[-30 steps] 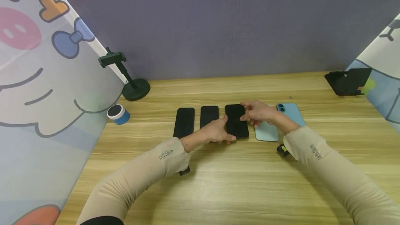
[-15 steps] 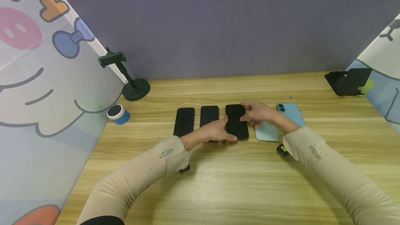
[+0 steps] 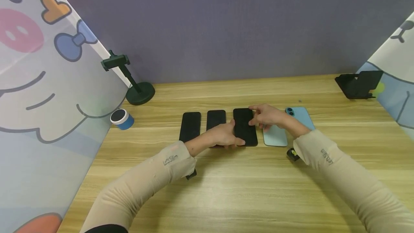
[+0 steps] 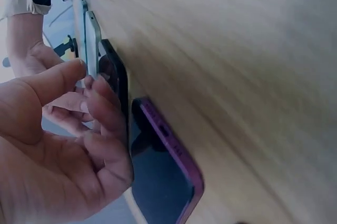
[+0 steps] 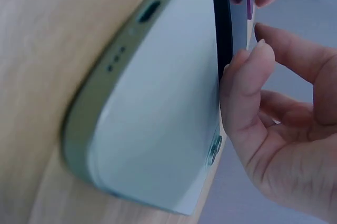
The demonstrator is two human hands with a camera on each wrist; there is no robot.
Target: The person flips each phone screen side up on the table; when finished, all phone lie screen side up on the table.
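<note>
In the head view, both hands meet at a black-screened phone, third from the left in a row lying on the table. My left hand holds its left side and near edge, passing over a second dark phone. From the other side, my right hand grips the upper right, index finger at the far edge. Below that hand lies a pale green phone, back up; its port edge fills the right wrist view. A purple-edged phone sits beside my curled left fingers in the left wrist view.
Another dark phone lies at the row's left end, a blue phone at its right end. A green phone stand and a blue-white jar stand at left. A black folding stand is at far right.
The near edge of the phone between the hands has shifted slightly toward me, more level with its neighbours. Both hands stay almost in place.
</note>
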